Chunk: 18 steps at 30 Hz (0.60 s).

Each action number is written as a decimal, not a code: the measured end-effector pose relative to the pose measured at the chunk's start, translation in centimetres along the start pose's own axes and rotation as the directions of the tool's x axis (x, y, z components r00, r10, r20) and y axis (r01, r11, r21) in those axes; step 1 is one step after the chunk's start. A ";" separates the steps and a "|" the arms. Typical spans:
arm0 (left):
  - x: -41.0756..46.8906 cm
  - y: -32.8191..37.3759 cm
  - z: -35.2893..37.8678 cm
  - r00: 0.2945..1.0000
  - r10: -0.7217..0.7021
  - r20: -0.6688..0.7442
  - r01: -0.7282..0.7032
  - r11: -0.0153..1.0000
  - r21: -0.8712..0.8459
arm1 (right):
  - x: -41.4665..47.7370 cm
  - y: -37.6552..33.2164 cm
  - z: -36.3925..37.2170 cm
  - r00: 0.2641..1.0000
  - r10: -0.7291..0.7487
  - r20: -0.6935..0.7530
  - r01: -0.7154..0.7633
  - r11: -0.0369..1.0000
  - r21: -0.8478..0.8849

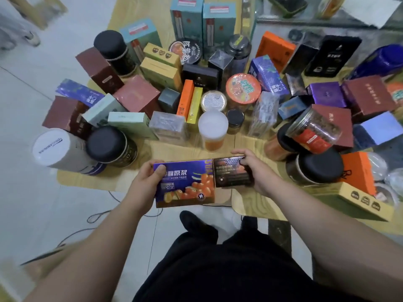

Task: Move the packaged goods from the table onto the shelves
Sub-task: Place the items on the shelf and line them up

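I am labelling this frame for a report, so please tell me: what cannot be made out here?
All in the head view:
shelves: outside the frame, so their place is unknown.
dark box in the right hand: print too small and blurred to read.
blue canister: cut off by the right edge.
purple box in the left hand: its left end covered by the fingers.

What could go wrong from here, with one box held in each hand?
1. The left hand grips the purple box and the right hand the dark box, each by one end; either might slip and fall.
2. The clear jar lies tilted on other goods; a bump could roll it down.
3. The cable on the floor near the feet may trip the person.
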<state>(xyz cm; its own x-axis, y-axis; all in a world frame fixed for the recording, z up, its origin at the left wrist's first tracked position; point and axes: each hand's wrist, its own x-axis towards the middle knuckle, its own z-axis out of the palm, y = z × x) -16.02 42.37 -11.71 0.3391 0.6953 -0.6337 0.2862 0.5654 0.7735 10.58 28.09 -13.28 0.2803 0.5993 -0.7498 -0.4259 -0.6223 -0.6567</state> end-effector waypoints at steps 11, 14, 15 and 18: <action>-12.7 -2.2 -1.1 0.833 0.002 -0.553 -0.229 0.912 -0.341 | -4.4 -4.7 5.8 0.928 -0.071 0.366 0.171 0.953 -0.249; -18.5 -4.3 -0.7 0.777 -0.061 -0.626 -0.307 0.832 -0.463 | -6.8 -3.6 8.5 0.857 -0.051 0.513 0.230 0.929 -0.292; -20.5 -5.3 -0.6 0.763 -0.083 -0.641 -0.322 0.811 -0.488 | -7.7 -3.0 9.5 0.836 -0.037 0.547 0.243 0.919 -0.311; -26.9 -8.8 -1.0 0.680 -0.148 -0.718 -0.374 0.773 -0.512 | -11.2 -0.7 12.6 0.763 0.018 0.646 0.292 0.882 -0.370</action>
<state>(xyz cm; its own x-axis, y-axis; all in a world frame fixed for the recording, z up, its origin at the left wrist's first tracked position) -28.54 19.13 -1.50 -0.4556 0.7079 -0.5398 -0.3646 0.4048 0.8386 -3.05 28.20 -3.42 -0.3492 0.7711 -0.5324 0.0248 -0.5604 -0.8279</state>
